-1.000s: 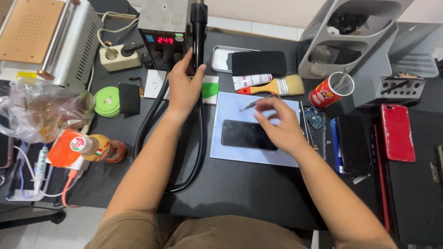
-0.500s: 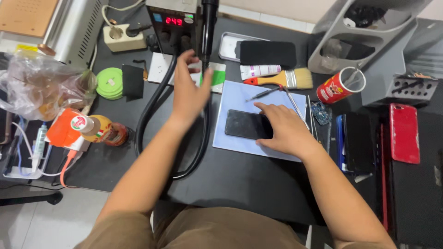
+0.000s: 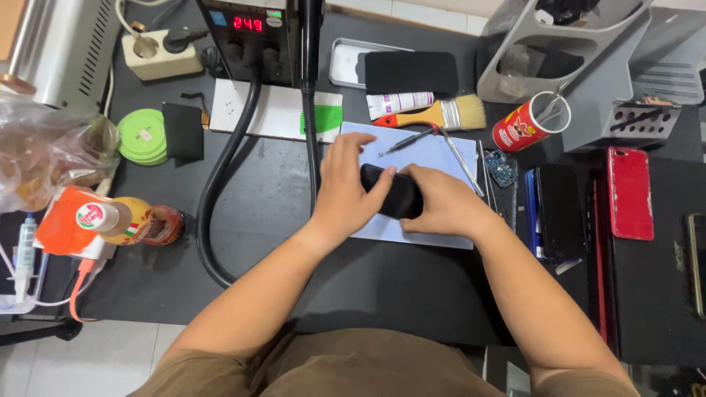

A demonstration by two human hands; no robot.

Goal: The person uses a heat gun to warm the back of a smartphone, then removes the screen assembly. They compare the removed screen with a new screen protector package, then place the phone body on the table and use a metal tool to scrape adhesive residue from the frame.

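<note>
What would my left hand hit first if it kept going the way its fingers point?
The left hand points up and right over the dark phone. Straight on, it would likely meet the tweezers, then the paintbrush; depth is uncertain.

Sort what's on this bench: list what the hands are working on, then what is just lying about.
In hand:
left hand
right hand
flat black phone
pale blue work mat

Lying about:
orange-handled flat brush
red phone
stack of green round discs
red cylindrical can

Both forearms are bare with no sleeves, watch or rings showing, above olive-brown trousers [image 3: 346,367].
</note>
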